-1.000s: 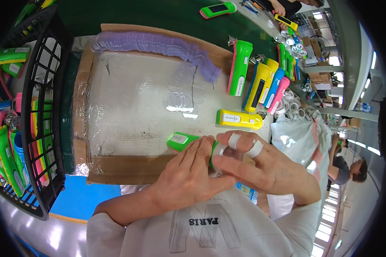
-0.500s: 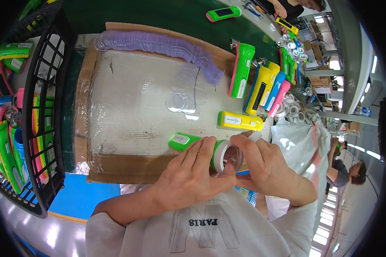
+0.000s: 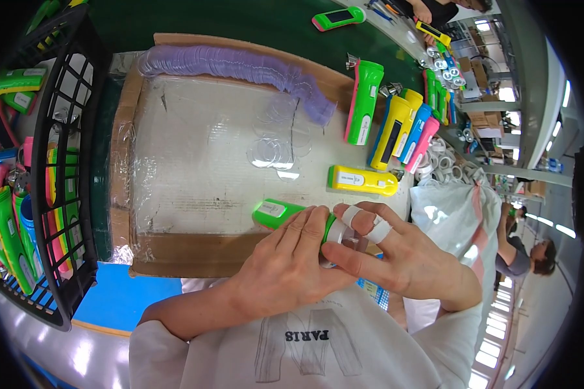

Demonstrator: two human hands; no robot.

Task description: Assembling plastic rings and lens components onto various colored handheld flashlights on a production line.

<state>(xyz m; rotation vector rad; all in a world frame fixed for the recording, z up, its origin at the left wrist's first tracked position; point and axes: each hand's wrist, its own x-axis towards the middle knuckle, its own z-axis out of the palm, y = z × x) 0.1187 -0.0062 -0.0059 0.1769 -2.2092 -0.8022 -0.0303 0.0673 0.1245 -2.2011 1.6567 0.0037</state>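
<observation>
Seven flashlights on the table (image 3: pixel 253 26). One green flashlight (image 3: pixel 285 214) near the table's front edge, gripped by left hand (image 3: pixel 285 272), right hand (image 3: pixel 402 259) closed around its head.

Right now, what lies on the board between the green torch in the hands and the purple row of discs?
In the head view, between the green torch and the purple disc row lie a few loose clear discs on the film-covered board.
</observation>
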